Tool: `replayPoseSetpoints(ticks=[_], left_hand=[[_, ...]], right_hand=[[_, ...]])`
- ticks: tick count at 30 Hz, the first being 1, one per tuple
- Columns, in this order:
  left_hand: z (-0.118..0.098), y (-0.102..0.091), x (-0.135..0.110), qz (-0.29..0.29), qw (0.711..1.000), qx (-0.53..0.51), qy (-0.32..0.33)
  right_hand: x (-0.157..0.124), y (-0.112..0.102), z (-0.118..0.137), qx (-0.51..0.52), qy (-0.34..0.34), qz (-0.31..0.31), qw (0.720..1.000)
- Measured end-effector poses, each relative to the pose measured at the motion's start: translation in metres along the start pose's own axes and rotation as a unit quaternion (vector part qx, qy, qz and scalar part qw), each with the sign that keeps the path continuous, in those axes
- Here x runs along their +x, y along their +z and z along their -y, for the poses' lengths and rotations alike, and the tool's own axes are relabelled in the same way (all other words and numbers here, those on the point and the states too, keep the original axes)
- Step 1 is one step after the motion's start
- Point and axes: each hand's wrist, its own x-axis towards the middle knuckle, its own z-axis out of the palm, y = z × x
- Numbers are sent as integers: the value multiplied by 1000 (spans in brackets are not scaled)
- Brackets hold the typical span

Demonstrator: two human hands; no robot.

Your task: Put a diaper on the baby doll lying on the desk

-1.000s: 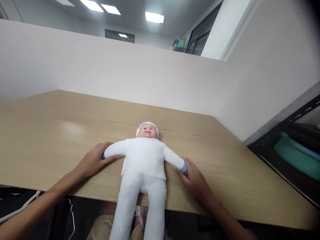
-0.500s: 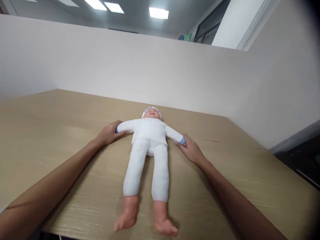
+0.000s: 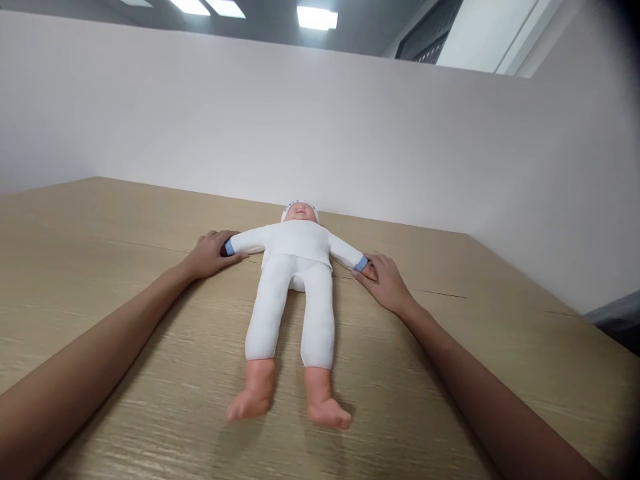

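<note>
A baby doll [image 3: 299,310] lies on its back on the wooden table [image 3: 165,393], its head toward the wall and its bare feet toward me. It wears a white top and trousers with blue cuffs, and a white cap with blue markings. The doll's arms are spread to both sides. My left hand [image 3: 209,255] is wrapped round the doll's hand at the left cuff, hiding most of it. At the other cuff, my right hand [image 3: 389,283] holds the doll's other hand between thumb and fingers, where part of it shows.
A pale wall panel [image 3: 240,127] rises behind the table and another [image 3: 545,193] stands on the right. A dark object [image 3: 617,320] shows past the table's right edge. Ceiling lights [image 3: 317,18] are visible above the panel. Thin cracks mark the tabletop.
The doll has slid farther toward the back wall, with both my hands moving along at its cuffs. My right fingers look looser, showing more of the doll's hand. The view has shifted slightly.
</note>
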Motion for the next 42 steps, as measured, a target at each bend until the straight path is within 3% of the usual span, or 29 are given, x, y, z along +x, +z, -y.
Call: replayPoseSetpoints(ticks=[7,12,24,32,37,42], left_hand=[[32,-23,-24,-3,997,-80,17],[34,-34,-35,-17,996,-92,-16],[36,-31,-33,-50,997,-61,1],[37,-29,-38,-24,999,-13,24],[37,-29,-44,-81,996,4,29],[37,-30,-44,-74,997,5,34]], right_hand=[[-29,-17,-10,39,-20,-63,997],[-40,-25,-6,39,7,-88,995],[-40,-28,-9,58,67,-56,994],[-51,-30,4,24,43,-72,996],[-58,-34,13,8,32,-78,996],[-58,-35,15,10,24,-68,997]])
